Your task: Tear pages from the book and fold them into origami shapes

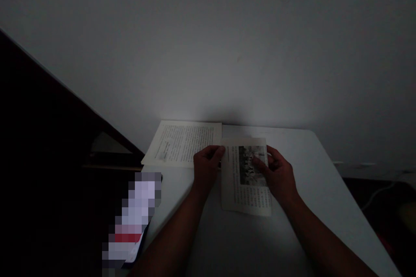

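Dim grey-white wall (195, 52) rises at 12 o'clock behind a white table with a rounded far corner (321, 186). Over the table's middle, a rectangular off-white printed paper page (230, 181) is held up between two bare hands. Its long axis runs nearly straight from 12 to 6 o'clock, one short edge towards the wall, the other towards the person, with the printed face up.

The left hand (205, 169) pinches the page's edge at 10 o'clock between thumb and fingers. The right hand (281, 177) grips the opposite edge at 3 o'clock, its thumb across a black-and-white photograph (246, 169) printed on the page.

Rows of small characters surround the photograph, too small and dim to read. At 10 o'clock from the page, a larger cream printed sheet (182, 143) lies flat against the wall side, its dense text equally illegible. At 8 o'clock, along the table's edge, a dark-rimmed phone-like device (139, 212) shows a lit, pixelated screen; no brand is legible.
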`<state>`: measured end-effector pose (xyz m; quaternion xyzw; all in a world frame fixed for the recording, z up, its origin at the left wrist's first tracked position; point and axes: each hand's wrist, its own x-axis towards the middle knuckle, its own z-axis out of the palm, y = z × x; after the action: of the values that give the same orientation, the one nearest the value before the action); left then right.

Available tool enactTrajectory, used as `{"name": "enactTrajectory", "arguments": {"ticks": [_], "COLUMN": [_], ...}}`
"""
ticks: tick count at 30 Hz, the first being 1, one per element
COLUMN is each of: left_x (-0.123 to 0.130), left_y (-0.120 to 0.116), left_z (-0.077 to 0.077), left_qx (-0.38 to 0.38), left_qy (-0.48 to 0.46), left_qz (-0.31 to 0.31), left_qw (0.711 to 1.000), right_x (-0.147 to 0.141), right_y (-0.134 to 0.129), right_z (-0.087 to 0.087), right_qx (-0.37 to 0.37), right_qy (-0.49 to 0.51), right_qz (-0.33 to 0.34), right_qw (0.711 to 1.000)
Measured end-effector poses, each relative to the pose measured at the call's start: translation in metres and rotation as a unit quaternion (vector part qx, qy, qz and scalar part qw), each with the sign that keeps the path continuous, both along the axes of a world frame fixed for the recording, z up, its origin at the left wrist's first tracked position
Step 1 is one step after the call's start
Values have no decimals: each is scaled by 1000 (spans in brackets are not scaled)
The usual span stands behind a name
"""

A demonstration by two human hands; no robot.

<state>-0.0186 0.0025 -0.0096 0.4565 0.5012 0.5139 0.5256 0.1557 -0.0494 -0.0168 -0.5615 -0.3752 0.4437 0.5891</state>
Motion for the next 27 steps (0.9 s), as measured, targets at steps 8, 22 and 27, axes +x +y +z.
{"name": "enactTrajectory", "arguments": {"ticks": [8, 22, 27], "left_x": [0, 0, 0], "left_y": [0, 0, 0], "left_z": [2, 1, 0], "left_qx": [0, 9, 17], "left_qy": [3, 16, 23], "left_qz": [0, -2, 1], "left_qw": [1000, 1000, 1000], "right_x": [0, -2, 0], "right_y": [1, 0, 0], "right_z": [-1, 1, -1], "right_qx": [8, 1, 5], "right_qy": [2, -5, -6], "right_qz": [0, -13, -9], "right_qw": [1000, 1000, 1000]}}
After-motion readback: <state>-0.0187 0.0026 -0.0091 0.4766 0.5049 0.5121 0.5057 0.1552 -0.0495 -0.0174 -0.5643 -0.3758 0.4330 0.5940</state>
